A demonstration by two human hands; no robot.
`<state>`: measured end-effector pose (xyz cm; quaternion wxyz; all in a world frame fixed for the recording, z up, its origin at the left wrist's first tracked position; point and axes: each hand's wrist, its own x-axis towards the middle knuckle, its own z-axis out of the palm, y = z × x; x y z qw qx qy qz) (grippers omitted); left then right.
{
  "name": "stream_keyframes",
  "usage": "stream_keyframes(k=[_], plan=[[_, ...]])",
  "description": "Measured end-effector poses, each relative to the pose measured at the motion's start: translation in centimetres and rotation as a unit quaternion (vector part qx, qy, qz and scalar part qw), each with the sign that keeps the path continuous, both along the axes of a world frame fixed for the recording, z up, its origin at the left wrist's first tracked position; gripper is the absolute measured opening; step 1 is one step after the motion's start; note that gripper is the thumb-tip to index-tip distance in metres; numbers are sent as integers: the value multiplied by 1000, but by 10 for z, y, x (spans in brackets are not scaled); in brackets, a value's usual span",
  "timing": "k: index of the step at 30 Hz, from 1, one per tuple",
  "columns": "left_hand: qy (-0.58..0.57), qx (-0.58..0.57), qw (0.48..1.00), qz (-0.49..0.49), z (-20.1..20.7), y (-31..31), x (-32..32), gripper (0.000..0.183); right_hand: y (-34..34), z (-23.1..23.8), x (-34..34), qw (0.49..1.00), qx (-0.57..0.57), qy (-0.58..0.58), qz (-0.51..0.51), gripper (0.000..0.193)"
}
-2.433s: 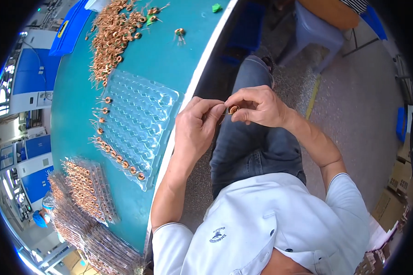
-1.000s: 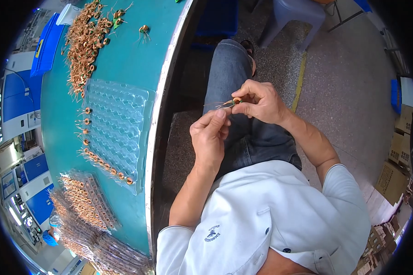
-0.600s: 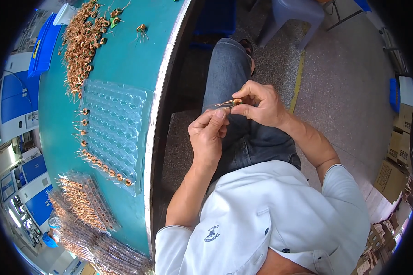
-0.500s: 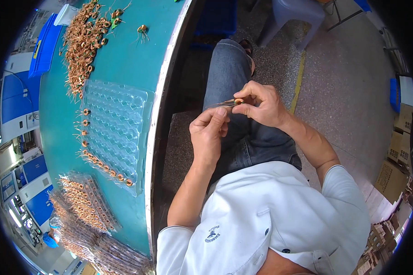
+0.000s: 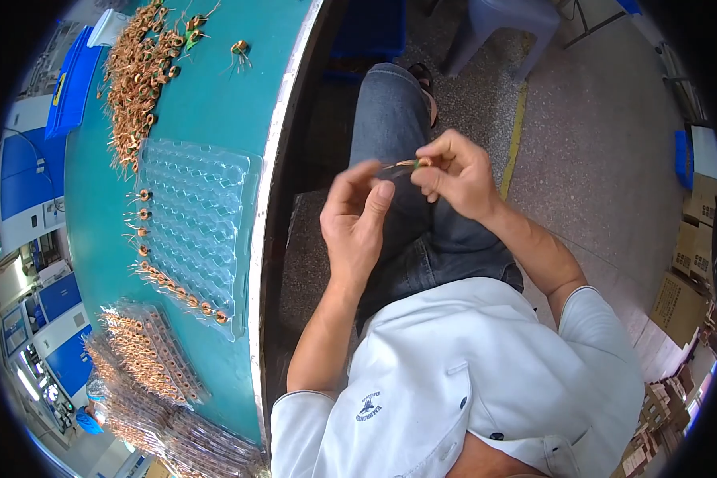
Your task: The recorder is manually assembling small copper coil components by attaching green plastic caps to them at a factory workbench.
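Over my lap, my right hand (image 5: 464, 182) pinches a small copper-wound coil (image 5: 424, 162) between thumb and fingers. The coil's thin wire leads point left, toward my left hand (image 5: 352, 221). That hand is open, its thumb apart from the fingers, which are blurred by motion. To my left on the green table lies a clear plastic tray (image 5: 191, 211) with rows of pockets. Several similar coils (image 5: 167, 283) sit along its left and near edges, leads sticking outward.
A large heap of loose coils (image 5: 139, 84) covers the table's far left, with one single coil (image 5: 240, 48) apart from it. Stacked filled trays (image 5: 155, 358) lie at the near left. The table's metal edge (image 5: 271, 199) runs beside my left arm. A plastic stool (image 5: 506, 28) stands ahead.
My left hand has let go of the coil's leads and opened, its fingers moving slightly up and left. The coil has turned a little in my right hand.
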<state>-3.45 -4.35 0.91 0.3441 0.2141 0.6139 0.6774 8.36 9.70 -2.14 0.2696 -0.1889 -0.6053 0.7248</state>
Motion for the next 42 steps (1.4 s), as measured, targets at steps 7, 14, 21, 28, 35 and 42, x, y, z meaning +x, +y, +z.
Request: stream_keyframes(k=[7, 14, 21, 28, 35, 42], plan=[[255, -29, 965, -53, -13, 5, -5, 41, 4, -8, 0, 966, -256, -7, 45, 19], [190, -49, 978, -67, -14, 3, -5, 11, 0, -12, 1, 981, -125, -108, 103, 25], [-72, -79, 992, -59, -2, 6, -5, 12, -1, 4, 2, 981, 170, -77, 59, 29], [-9, -74, 994, -79, -8, 2, -9, 13, 4, 9, 6, 963, 215, -125, 105, 25], [438, -26, 894, -88, -1, 7, -19, 7, 10, 11, 6, 954, 242, -137, 115, 23], [116, -136, 981, -81, -2, 9, -15, 4, 6, 15, 3, 947, 290, -101, 94, 22]])
